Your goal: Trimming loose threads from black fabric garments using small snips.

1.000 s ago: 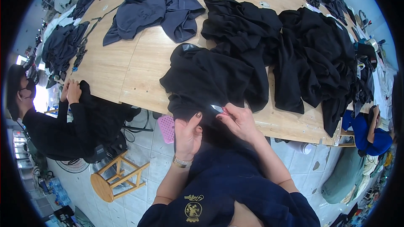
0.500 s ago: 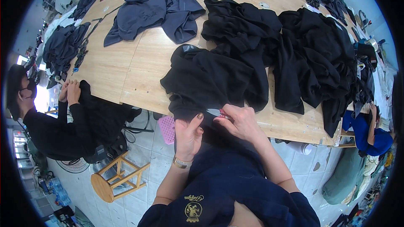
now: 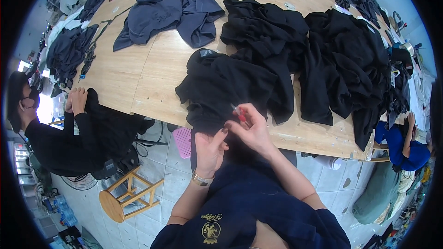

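A black garment (image 3: 226,83) lies crumpled at the near edge of the table, its near end hanging toward my lap. My left hand (image 3: 210,150) is closed on that near end, thumb over the cloth. Tucked in the curled fingers of my right hand (image 3: 253,131) are small thread snips (image 3: 241,112) with red handles, blades pointing up and left. The right thumb tip meets the left thumb and fingertips at the cloth's edge. Whether a thread is between them is too small to see.
More black garments (image 3: 346,55) are heaped to the right on the wooden table (image 3: 152,83); a dark grey one (image 3: 161,14) lies farther back. A person (image 3: 60,133) sits at the left, another (image 3: 406,145) at the far right. On the floor is a wooden stool (image 3: 113,206).
The snips' blades have come away from the cloth and turned upward in my right hand. Its thumb has moved left to my left fingertips. My left hand has shifted slightly right.
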A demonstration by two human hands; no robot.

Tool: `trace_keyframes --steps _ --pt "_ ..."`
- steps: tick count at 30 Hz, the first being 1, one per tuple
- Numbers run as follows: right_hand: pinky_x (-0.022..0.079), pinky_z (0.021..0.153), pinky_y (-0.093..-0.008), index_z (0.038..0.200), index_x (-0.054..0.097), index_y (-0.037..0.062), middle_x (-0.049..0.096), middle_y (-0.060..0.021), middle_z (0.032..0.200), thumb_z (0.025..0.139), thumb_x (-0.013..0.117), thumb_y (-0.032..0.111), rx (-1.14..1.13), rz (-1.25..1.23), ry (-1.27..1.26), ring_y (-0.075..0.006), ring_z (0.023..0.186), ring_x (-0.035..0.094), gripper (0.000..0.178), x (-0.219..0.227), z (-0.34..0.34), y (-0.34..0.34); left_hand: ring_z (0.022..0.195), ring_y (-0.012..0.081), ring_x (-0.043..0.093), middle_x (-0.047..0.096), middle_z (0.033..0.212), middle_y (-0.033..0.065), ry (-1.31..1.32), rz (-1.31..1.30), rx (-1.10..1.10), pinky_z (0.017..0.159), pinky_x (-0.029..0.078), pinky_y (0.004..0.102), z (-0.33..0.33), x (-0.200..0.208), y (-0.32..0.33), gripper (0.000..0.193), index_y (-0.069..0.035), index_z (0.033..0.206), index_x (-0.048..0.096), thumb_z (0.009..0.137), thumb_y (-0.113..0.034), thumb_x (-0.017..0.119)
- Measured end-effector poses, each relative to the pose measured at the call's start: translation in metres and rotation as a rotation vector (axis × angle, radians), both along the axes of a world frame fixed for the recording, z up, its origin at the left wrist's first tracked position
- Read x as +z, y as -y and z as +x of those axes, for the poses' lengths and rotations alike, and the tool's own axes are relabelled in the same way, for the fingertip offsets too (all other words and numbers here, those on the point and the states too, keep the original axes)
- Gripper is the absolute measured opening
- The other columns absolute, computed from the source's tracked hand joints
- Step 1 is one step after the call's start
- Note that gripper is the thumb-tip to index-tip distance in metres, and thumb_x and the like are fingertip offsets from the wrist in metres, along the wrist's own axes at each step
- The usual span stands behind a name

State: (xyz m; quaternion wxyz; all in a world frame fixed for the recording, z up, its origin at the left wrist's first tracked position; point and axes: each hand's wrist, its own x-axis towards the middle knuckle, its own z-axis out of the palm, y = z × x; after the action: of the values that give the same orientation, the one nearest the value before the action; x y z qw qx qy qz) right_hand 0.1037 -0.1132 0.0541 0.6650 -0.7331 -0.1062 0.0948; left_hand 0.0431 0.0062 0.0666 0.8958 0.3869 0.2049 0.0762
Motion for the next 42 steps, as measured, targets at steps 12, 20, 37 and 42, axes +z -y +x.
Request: trace_keyframes --steps 12,20,37,42 --pt "0.029 0.043 -0.0176 0.083 0.062 0.0046 0.052 0.0068 0.063 0.086 0.063 0.020 0.052 0.239 -0.412 0.0002 0.048 0.040 0.015 -0.025 -0.001 0.011 0.066 0.0087 0.059 0.060 0.088 0.0057 0.003 0.021 -0.125 0.055 0.051 0.0225 -0.019 -0.024 0.003 0.018 -0.002 0.098 0.056 0.081 0.005 0.061" --pt "0.031 0.047 -0.0181 0.081 0.059 0.0025 0.051 0.0067 0.061 0.089 0.058 0.019 0.014 0.208 -0.307 0.0002 0.053 0.039 0.018 -0.027 0.000 0.020 0.082 0.0130 0.061 0.061 0.097 0.0034 -0.128 -0.329 -0.124 0.071 0.054 0.0309 -0.036 -0.040 -0.006 0.011 -0.003 0.099 0.059 0.089 -0.006 0.054" --pt "0.022 0.042 -0.0184 0.070 0.053 0.0052 0.042 0.0093 0.055 0.092 0.056 0.022 -0.121 0.257 -0.279 0.0022 0.047 0.030 0.028 -0.038 -0.015 0.010 0.098 0.0220 0.058 0.055 0.110 0.0078 -0.179 -0.589 -0.082 0.092 0.047 0.0395 -0.042 -0.044 -0.010 0.018 -0.003 0.104 0.052 0.096 -0.016 0.043" --pt "0.026 0.043 -0.0190 0.078 0.053 0.0021 0.040 0.0039 0.055 0.079 0.069 0.014 0.042 0.075 -0.039 -0.0014 0.047 0.034 0.020 -0.034 -0.033 0.009 0.105 0.0220 0.056 0.056 0.113 0.0081 -0.163 -0.508 -0.071 0.094 0.047 0.0405 -0.036 -0.031 -0.004 0.020 -0.003 0.105 0.054 0.096 -0.016 0.043"
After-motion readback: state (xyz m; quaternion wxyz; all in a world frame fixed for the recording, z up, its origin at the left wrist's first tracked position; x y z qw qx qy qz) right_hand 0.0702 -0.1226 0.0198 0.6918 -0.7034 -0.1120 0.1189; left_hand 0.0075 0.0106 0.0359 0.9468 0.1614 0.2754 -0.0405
